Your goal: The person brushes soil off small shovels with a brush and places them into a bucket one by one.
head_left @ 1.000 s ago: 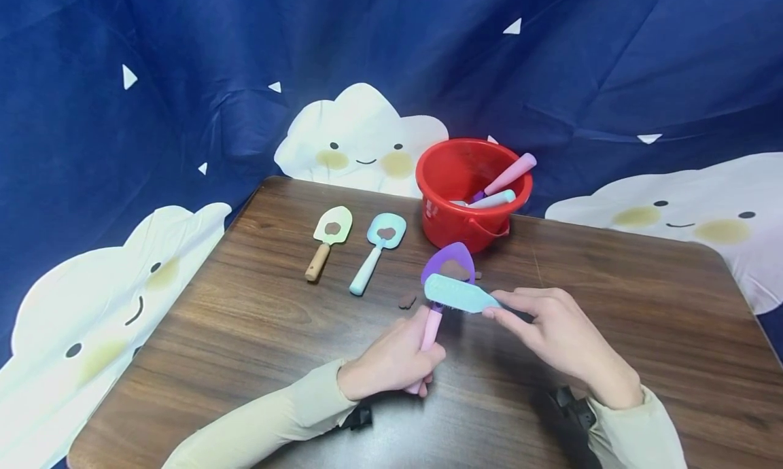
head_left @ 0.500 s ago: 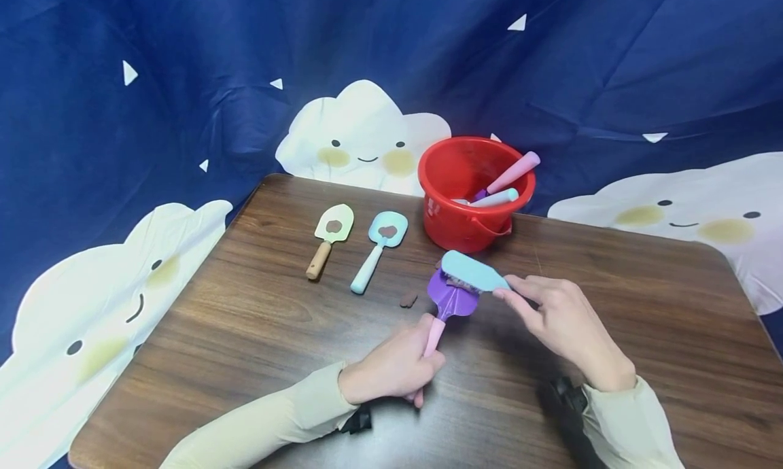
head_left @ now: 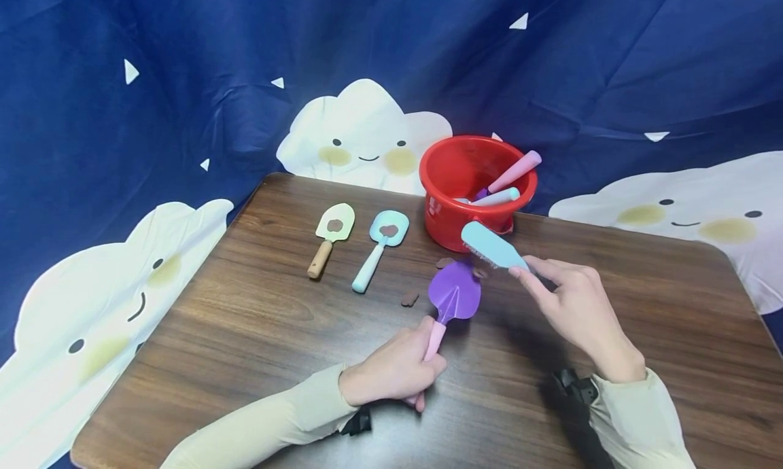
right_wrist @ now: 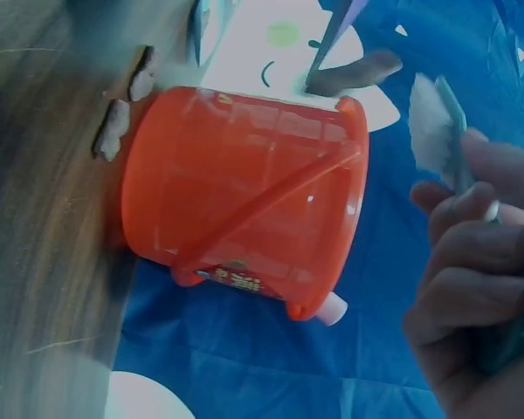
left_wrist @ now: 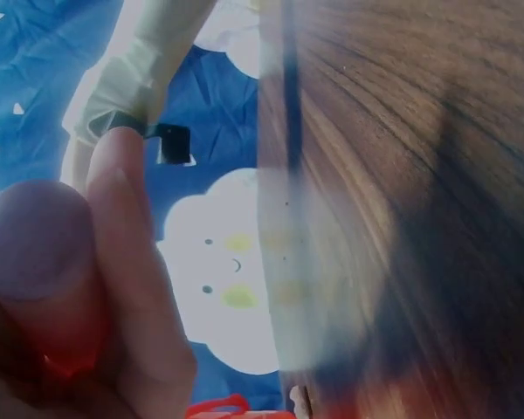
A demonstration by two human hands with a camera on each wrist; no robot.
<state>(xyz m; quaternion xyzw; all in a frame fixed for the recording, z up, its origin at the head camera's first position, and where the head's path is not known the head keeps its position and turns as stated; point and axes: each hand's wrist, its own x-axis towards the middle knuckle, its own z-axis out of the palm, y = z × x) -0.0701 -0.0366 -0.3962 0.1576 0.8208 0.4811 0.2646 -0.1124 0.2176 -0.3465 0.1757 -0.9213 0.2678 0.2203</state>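
My left hand [head_left: 397, 363] grips the pink handle [left_wrist: 37, 244] of a toy shovel with a purple blade [head_left: 455, 291]. The blade's broad face looks bare in the head view. In the right wrist view a brown piece [right_wrist: 358, 75] sits against its tip, off the table. My right hand [head_left: 578, 306] holds a light blue brush [head_left: 494, 247] with pale bristles [right_wrist: 430, 127], raised apart from the shovel, before the bucket. Two brown pieces [right_wrist: 112, 131] lie on the table by the bucket's base. Another brown piece [head_left: 410, 298] lies left of the shovel.
A red bucket [head_left: 437, 214] stands at the back of the table, with pink [head_left: 516, 171] and pale blue handles [head_left: 498, 198] sticking out. Left of it lie a green shovel [head_left: 327, 241] and a light blue shovel [head_left: 379, 251], each with a brown patch on its blade.
The brush has moved off the purple blade, up and to the right. The blade has come slightly nearer, and the brown piece no longer shows on its face.
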